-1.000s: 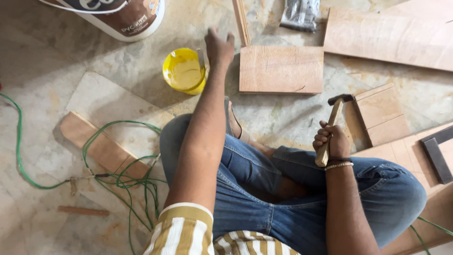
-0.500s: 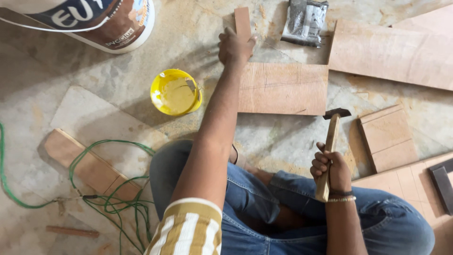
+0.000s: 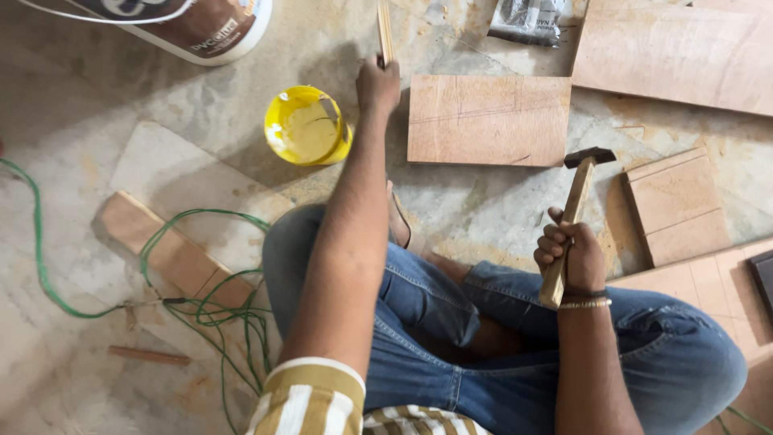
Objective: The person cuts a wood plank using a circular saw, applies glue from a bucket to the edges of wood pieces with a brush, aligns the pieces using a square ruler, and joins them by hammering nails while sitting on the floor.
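I sit cross-legged on a stone floor in blue jeans. My left hand (image 3: 378, 84) is stretched forward and closed around the near end of a thin wooden strip (image 3: 386, 31) that runs up out of view. My right hand (image 3: 570, 254) grips the wooden handle of a hammer (image 3: 576, 196), head up, above my right knee. A rectangular plywood panel (image 3: 489, 119) lies flat just right of my left hand. A yellow cup of glue (image 3: 307, 126) with a small spreader in it stands just left of that hand.
A large adhesive bucket (image 3: 201, 24) stands at the top left. More plywood pieces lie at the top right (image 3: 680, 52) and right (image 3: 676, 205). A wooden block (image 3: 165, 250), a tangled green cable (image 3: 205, 302) and a packet of nails (image 3: 527, 20) are on the floor.
My left hand moved from the floor near the panel's corner to the thin wooden strip and closed on it. The hammer rose slightly in my right hand. The view shifted closer.
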